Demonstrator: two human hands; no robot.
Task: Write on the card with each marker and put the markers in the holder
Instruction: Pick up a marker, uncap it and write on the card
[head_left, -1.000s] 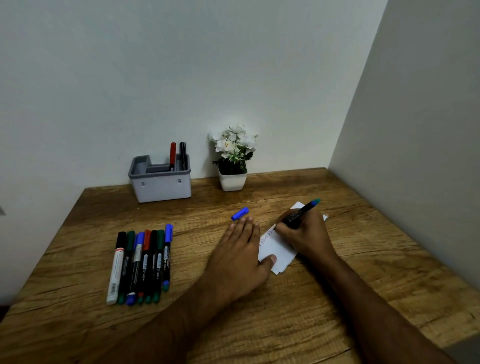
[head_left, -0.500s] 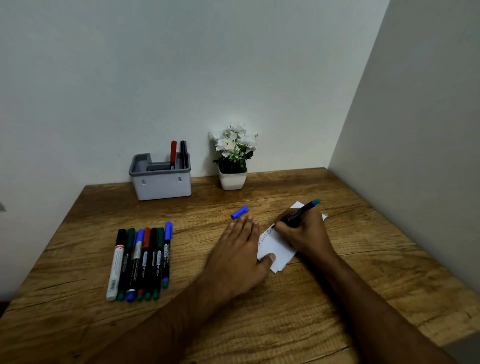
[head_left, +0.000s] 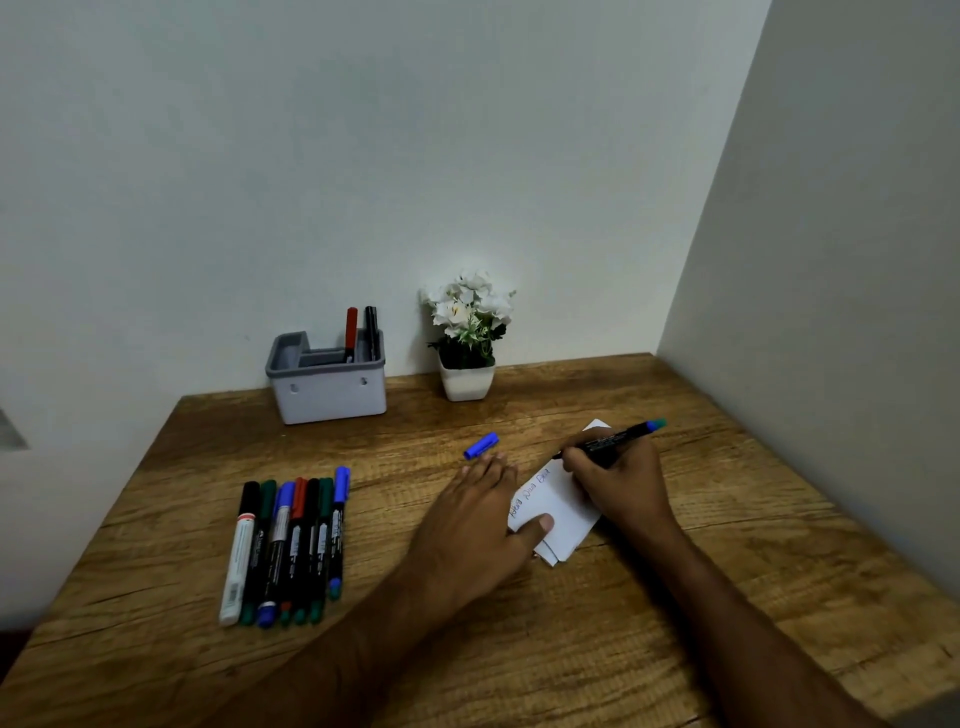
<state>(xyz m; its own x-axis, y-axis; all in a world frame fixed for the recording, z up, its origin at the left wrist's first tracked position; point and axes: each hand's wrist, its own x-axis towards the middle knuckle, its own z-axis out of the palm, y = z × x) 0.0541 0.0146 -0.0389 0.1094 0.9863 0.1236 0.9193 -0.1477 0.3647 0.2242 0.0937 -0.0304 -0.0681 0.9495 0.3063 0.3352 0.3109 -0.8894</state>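
1. Spanning the whole lower part of the view, the wooden table (head_left: 675, 597) sits in a corner between two pale walls.
2. The grey holder (head_left: 327, 387) stands at the back of the table against the wall, with a red marker (head_left: 351, 332) and a black marker (head_left: 371, 330) upright in its right-hand compartment.
3. A small white pot of white flowers (head_left: 467, 338) stands just right of the holder.
4. Seven capped markers (head_left: 285, 551) lie side by side in a row on the left of the table, well apart from the card.
5. The left hand (head_left: 467, 525) lies flat, fingers straight, with its thumb pressing the near-left part of the card.
6. The right hand (head_left: 621, 483) has its fingers curled round a black marker with a blue end (head_left: 615, 440), tip down on the card.
7. The white card (head_left: 558, 512) lies between the two hands, tilted, with a line of writing along its left edge.
8. A loose blue cap (head_left: 481, 446) lies on the table just beyond the left fingertips.
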